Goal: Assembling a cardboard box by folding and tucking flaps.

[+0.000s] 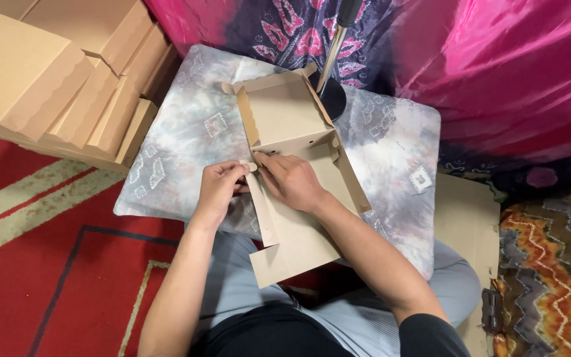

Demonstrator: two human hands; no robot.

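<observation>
Half-folded cardboard box: lies on a grey tie-dye cushion over the person's lap. Left hand: fingers curled, pinching a small side tab. Right hand: fingers together, pressing the box's wall. Stack of finished boxes: upper left, on the red rug.

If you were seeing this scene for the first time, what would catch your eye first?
At centre, the left hand and right hand pinch a flap of a half-folded cardboard box lying on a grey tie-dye cushion. A stack of folded boxes sits at upper left, with bright pink fabric at upper right.
</observation>
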